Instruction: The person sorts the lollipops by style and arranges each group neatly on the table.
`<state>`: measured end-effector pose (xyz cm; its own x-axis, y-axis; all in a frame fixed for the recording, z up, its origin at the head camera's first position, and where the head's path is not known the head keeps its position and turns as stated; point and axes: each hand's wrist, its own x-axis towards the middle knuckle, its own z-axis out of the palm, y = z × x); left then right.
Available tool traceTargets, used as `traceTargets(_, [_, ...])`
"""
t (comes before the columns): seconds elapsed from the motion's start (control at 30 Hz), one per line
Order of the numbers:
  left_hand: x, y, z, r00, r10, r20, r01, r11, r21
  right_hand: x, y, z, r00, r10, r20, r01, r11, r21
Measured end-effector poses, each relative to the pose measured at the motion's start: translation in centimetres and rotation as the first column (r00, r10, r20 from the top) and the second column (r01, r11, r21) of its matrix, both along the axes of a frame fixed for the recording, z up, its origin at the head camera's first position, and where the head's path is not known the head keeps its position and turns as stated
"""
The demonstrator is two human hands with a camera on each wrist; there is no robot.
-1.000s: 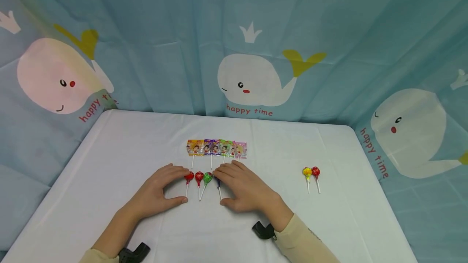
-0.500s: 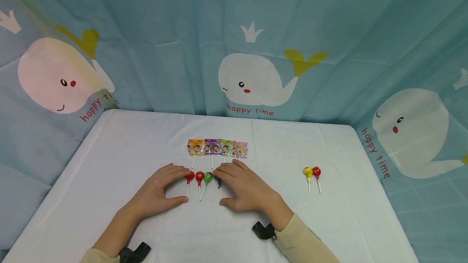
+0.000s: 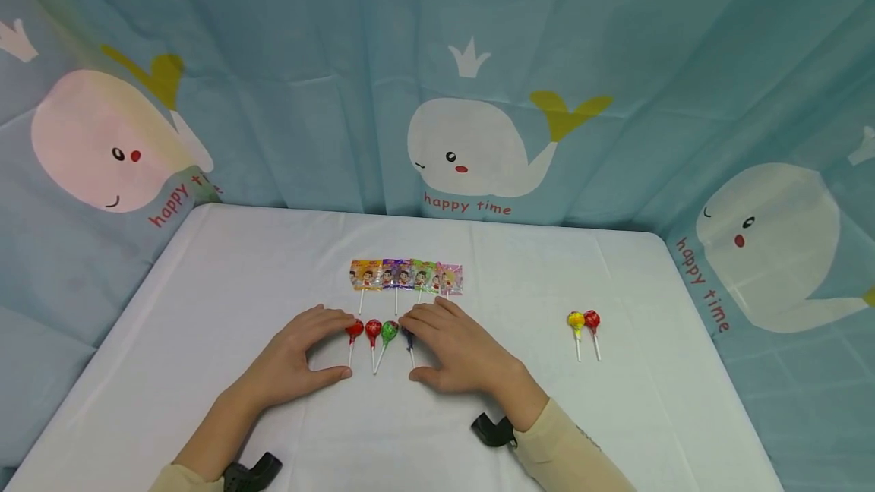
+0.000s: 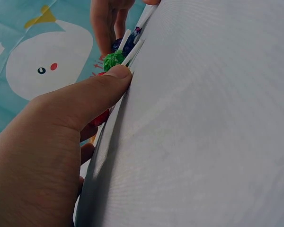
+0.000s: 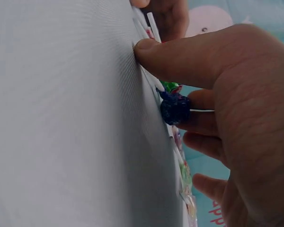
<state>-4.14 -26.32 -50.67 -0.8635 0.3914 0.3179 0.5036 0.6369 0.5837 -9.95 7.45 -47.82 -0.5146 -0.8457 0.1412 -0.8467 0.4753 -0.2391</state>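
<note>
Between the two hands, a row of lollipops lies on the white tablecloth. My left hand has its fingertips at the head of the leftmost red lollipop, its thumb spread toward the stick's end. Beside that one lie a second red lollipop and a green lollipop, their stick ends close together. At the right end, the fingers of my right hand touch the head of a dark blue lollipop; its thumb is down by the stick. In the head view these fingers partly hide the blue head.
Several flat-wrapped lollipops, in orange, purple, green and pink, form a row behind the hands. Off to the right, a yellow lollipop and a red lollipop lie side by side. A blue whale-print curtain surrounds the table's back and sides.
</note>
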Motion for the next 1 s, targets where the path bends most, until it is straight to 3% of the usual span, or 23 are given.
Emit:
traceTargets(0.7, [-0.1, 0.1, 0.0, 1.0, 0.007, 0.025, -0.007, 1.0, -0.023, 0.0, 0.2, 0.0, 1.0, -0.011, -0.009, 0.011, 1.0, -0.028])
traceTargets(1.0, [0.0, 0.0, 0.0, 1.0, 0.012, 0.012, -0.011, 0.999, -0.03, 0.2, 0.3, 1.1, 1.0, -0.016, -0.023, 0.015, 1.0, -0.017])
